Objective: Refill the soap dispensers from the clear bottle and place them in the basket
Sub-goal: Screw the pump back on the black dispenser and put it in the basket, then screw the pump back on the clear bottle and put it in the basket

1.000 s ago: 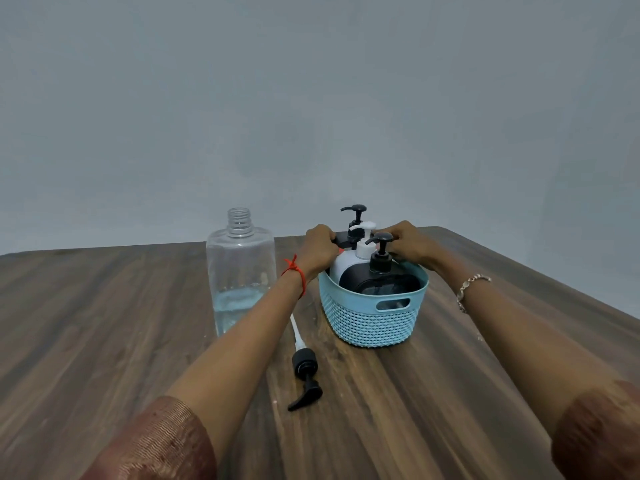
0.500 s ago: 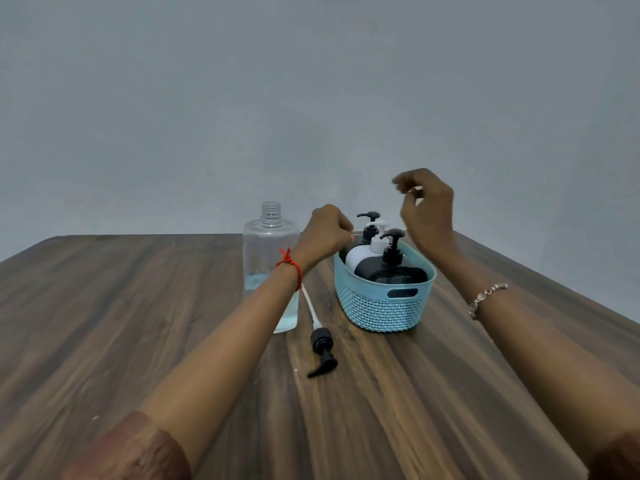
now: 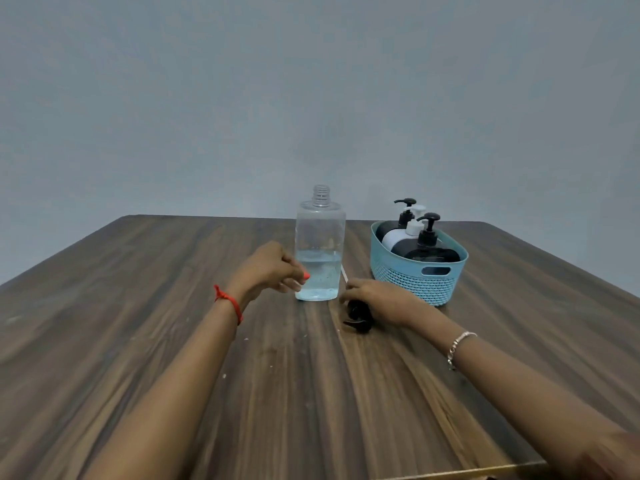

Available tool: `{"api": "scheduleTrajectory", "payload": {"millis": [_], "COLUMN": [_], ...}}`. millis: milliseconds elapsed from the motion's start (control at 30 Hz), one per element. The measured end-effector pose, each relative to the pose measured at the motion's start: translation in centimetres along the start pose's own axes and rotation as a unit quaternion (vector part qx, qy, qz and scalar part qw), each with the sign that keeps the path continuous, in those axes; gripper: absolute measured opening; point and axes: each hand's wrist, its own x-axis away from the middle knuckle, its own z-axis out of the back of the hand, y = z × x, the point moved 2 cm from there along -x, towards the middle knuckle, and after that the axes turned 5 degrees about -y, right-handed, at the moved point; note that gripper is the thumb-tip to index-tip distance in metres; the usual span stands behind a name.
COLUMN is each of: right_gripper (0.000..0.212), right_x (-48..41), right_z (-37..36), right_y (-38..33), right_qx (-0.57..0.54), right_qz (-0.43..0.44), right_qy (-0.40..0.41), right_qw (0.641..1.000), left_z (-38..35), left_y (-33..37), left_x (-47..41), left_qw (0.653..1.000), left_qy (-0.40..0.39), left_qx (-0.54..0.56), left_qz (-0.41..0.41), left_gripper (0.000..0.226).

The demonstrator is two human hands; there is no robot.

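Note:
The clear bottle (image 3: 320,249) stands uncapped at the middle of the table, about a third full of clear liquid. Its black pump head (image 3: 358,318) with a white tube lies on the table just right of it. My right hand (image 3: 375,301) rests over the pump head, fingers curled onto it. My left hand (image 3: 268,268) is beside the bottle's lower left, fingers half curled, touching or nearly touching it. The blue basket (image 3: 415,278) at the right holds three soap dispensers: two black ones (image 3: 431,249) and a white one (image 3: 398,237).
The wooden table (image 3: 138,306) ends at a far edge just behind the bottle and basket, and its near edge shows at the lower right. A plain grey wall stands behind.
Both hands left the basket and came back toward me. The right hand dropped onto the pump head; the left moved beside the clear bottle. The camera view shifted, so the basket appears farther right.

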Motion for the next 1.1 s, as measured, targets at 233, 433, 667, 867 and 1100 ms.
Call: {"api": "scheduleTrajectory", "payload": {"millis": [233, 433, 667, 867, 1100], "right_gripper": [0.014, 0.006, 0.006, 0.013, 0.011], "right_x": [0.3, 1.2, 0.2, -1.1, -3.0], "right_z": [2.9, 13.8, 22.8, 24.7, 22.9], "right_y": [-0.1, 1.0, 1.2, 0.1, -0.3], "right_qx": [-0.172, -0.347, -0.460, -0.454, -0.441], "right_qz": [0.022, -0.064, 0.001, 0.022, -0.013], "right_qy": [0.142, 0.414, 0.566, 0.542, 0.478], "right_qw": [0.974, 0.839, 0.684, 0.707, 0.760], "left_z": [0.1, 0.3, -0.3, -0.3, -0.4], "left_y": [-1.9, -0.4, 1.8, 1.7, 1.1], "left_x": [-1.0, -2.0, -2.4, -3.4, -4.2], "left_qw": [0.994, 0.987, 0.979, 0.977, 0.978], "left_qy": [0.109, 0.154, 0.113, 0.109, 0.092], "left_qx": [0.009, 0.047, 0.138, 0.146, 0.143], "left_qz": [0.011, -0.028, -0.103, -0.115, -0.120], "left_gripper": [0.027, 0.077, 0.072, 0.076, 0.071]}}
